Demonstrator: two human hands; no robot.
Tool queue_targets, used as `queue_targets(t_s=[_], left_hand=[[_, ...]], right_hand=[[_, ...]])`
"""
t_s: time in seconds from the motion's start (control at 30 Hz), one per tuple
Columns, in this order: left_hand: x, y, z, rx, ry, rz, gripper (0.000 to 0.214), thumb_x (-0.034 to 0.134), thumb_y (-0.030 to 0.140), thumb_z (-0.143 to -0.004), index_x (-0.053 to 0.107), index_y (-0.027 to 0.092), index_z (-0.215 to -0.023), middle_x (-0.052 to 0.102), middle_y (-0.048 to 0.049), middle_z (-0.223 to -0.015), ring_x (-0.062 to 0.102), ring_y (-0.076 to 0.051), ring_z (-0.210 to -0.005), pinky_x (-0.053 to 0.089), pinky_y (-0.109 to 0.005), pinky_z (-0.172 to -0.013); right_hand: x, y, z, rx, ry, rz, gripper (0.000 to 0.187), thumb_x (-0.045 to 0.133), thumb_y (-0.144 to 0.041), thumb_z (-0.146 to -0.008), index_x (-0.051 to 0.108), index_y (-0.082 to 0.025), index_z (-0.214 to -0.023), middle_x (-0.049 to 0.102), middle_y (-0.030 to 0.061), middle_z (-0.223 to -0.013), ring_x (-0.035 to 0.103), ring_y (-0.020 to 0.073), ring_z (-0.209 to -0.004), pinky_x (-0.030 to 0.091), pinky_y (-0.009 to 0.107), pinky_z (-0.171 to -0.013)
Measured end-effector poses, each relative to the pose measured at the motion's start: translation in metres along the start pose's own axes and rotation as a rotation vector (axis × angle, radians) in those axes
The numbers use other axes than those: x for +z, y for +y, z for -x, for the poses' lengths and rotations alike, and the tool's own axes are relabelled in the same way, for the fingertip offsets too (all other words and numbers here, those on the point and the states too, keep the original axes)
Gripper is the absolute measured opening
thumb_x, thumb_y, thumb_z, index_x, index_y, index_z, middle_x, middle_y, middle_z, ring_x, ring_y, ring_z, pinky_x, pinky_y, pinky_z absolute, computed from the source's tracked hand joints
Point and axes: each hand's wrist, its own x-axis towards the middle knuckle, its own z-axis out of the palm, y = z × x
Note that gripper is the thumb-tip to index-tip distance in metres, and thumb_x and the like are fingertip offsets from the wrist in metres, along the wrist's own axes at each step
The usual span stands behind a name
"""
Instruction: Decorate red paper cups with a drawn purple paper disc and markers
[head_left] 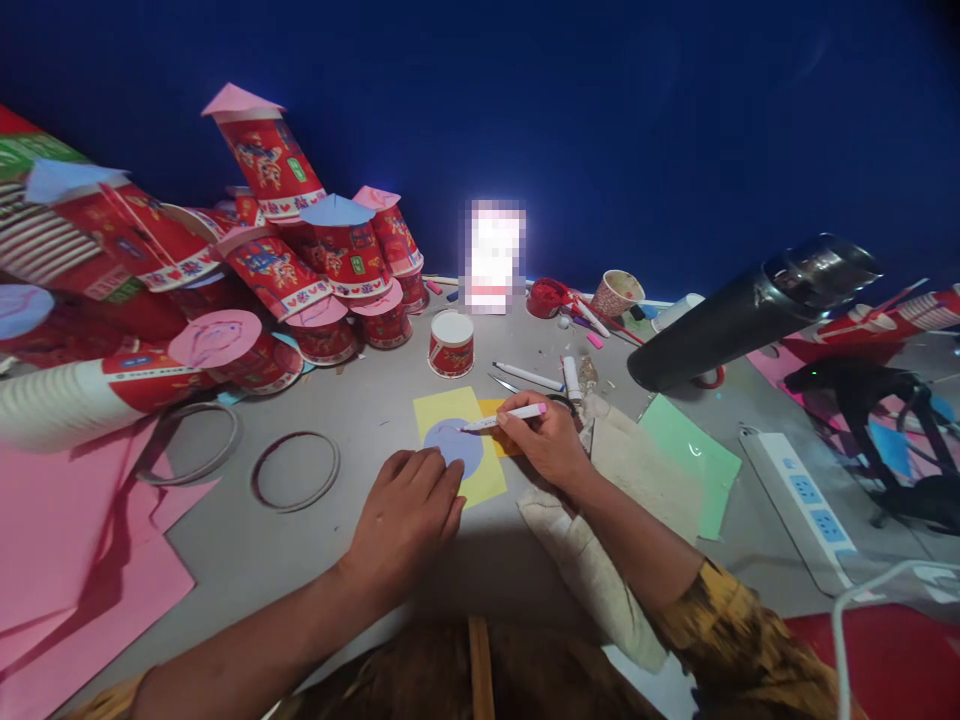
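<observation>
My right hand [553, 445] pinches a white marker with a pink end [517, 413]. Its tip touches a light purple paper circle [471, 452], where a short drawn line shows. Under the circle lies a yellow sheet of paper [491, 484], and part of an orange piece [487, 408] sticks out beside it. My left hand [409, 510] lies with bent fingers across the circle's lower left edge, thumb apart, pressing it down. A capped marker [527, 376] and partly hidden scissors [504, 383] are just beyond my right hand. A red paper cup [451, 345] stands upside down behind the yellow sheet.
Stacked red cups with paper tops [270, 165] crowd the left. Two grey rings [295, 472] and pink sheets [60, 530] lie nearer. On the right are a black flask [720, 325], green paper [690, 460], cloth [630, 470] and a power strip [802, 510]. A blurred bright panel [493, 255] stands behind.
</observation>
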Motion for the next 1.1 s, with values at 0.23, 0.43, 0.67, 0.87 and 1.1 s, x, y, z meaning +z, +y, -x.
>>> queue_targets(t_s=[0.23,0.43,0.67,0.87,1.1], left_hand=[[-0.002,0.000,-0.001,-0.001,0.002,0.003,0.013,0.064,0.016,-0.095,0.067,0.017,-0.107,0.072,-0.0103,-0.100,0.068,-0.029,-0.096,0.050,-0.045,-0.089],[-0.002,-0.001,-0.001,0.013,0.005,0.000,0.015,0.061,0.015,-0.096,0.065,0.018,-0.110,0.072,-0.0111,-0.102,0.068,-0.029,-0.098,0.050,-0.044,-0.088],[-0.002,-0.003,0.000,0.028,0.021,0.013,0.018,0.058,0.016,-0.098,0.064,0.018,-0.115,0.071,-0.0113,-0.102,0.069,-0.030,-0.101,0.050,-0.045,-0.090],[-0.002,-0.003,0.001,0.045,0.022,0.013,0.021,0.054,0.019,-0.101,0.063,0.016,-0.120,0.072,-0.0130,-0.104,0.069,-0.031,-0.104,0.050,-0.046,-0.090],[-0.004,-0.013,0.001,0.043,0.052,0.098,0.019,0.056,0.020,-0.102,0.066,0.017,-0.118,0.073,-0.0136,-0.107,0.070,-0.030,-0.101,0.053,-0.045,-0.087]], right_hand=[[0.002,-0.007,0.000,-0.073,0.003,0.076,0.023,0.069,-0.043,-0.086,0.070,-0.020,-0.086,0.062,-0.0026,-0.068,0.051,0.0126,-0.060,0.041,0.024,-0.056],[-0.001,-0.008,0.000,-0.067,0.044,0.121,0.022,0.067,-0.042,-0.084,0.069,-0.020,-0.082,0.062,-0.0026,-0.065,0.050,0.0131,-0.058,0.040,0.024,-0.055],[-0.001,-0.007,0.001,-0.034,0.041,0.059,0.024,0.067,-0.045,-0.085,0.068,-0.021,-0.085,0.063,-0.0027,-0.065,0.051,0.0127,-0.056,0.040,0.024,-0.053],[-0.001,-0.015,0.001,-0.064,0.067,0.125,0.021,0.066,-0.041,-0.082,0.069,-0.020,-0.080,0.061,-0.0037,-0.062,0.050,0.0120,-0.055,0.039,0.024,-0.054],[-0.009,-0.006,0.001,-0.026,0.240,0.002,0.021,0.067,-0.042,-0.084,0.069,-0.021,-0.083,0.065,-0.0018,-0.066,0.055,0.0130,-0.059,0.041,0.023,-0.053]])
